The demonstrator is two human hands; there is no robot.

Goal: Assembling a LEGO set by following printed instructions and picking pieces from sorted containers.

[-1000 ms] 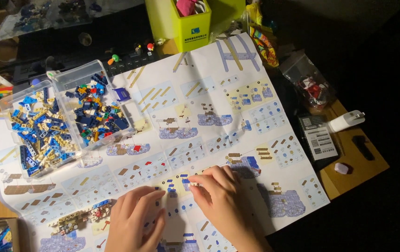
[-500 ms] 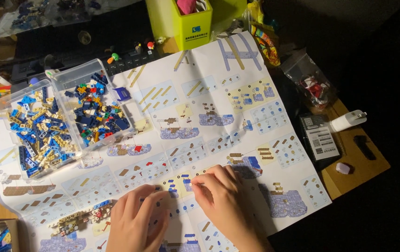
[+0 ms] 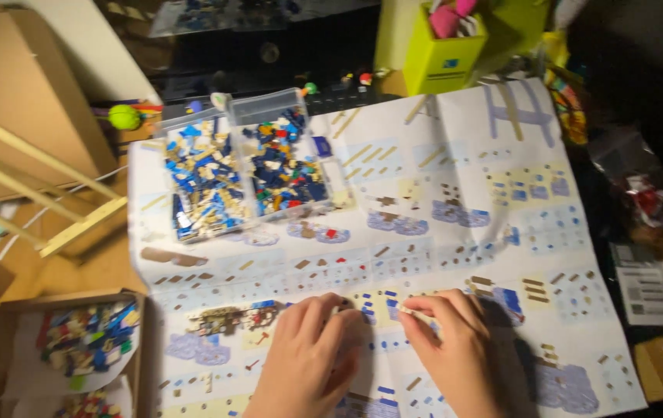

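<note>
A large white instruction sheet [image 3: 455,193] printed with brick diagrams covers the table. My left hand [image 3: 308,360] rests on its near edge, fingers curled on the paper; whether it holds a small piece I cannot tell. Beside it, my right hand [image 3: 451,348] pinches a tiny pale brick [image 3: 403,309] at its fingertips. A small partly built tan and brown brick assembly [image 3: 227,317] lies on the sheet just left of my left hand. Two clear plastic trays [image 3: 246,166] full of blue, tan and mixed bricks sit at the sheet's far left.
A yellow-green box [image 3: 443,54] stands at the back. A cardboard box [image 3: 87,340] with loose bricks on a white plate sits at the lower left, a yellow wooden frame [image 3: 29,186] above it. A bagged red-and-white item [image 3: 641,193] and a white card [image 3: 645,290] lie at the right.
The view has swung to the left, bringing the cardboard box and wooden frame into sight. Both hands stay on the sheet's near edge, the right one now pinching a small pale brick.
</note>
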